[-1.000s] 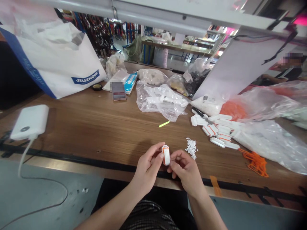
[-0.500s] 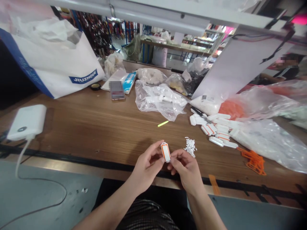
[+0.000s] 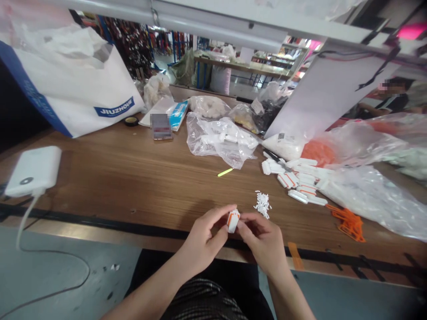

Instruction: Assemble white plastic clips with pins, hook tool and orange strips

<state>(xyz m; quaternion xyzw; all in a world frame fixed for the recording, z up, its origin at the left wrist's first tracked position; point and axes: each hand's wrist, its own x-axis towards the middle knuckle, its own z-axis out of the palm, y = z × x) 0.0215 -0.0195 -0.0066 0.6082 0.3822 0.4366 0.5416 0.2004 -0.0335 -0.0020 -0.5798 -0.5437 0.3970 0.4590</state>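
Wooden workbench (image 3: 100, 186) viewed from above, with a clear plastic bag (image 3: 218, 140) at the far side and a cluster of white-and-orange plastic pieces (image 3: 298, 182) at right. Left hand (image 3: 203, 238) and right hand (image 3: 262, 242) together, their fingertips (image 3: 233, 210) pinching a small white-and-orange plastic part (image 3: 233, 221) above the bench's near side. Loose heap of tiny white pegs (image 3: 262, 204) just beyond the right hand.

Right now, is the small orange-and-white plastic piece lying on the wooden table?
No, the plastic piece is held between the left hand and right hand.
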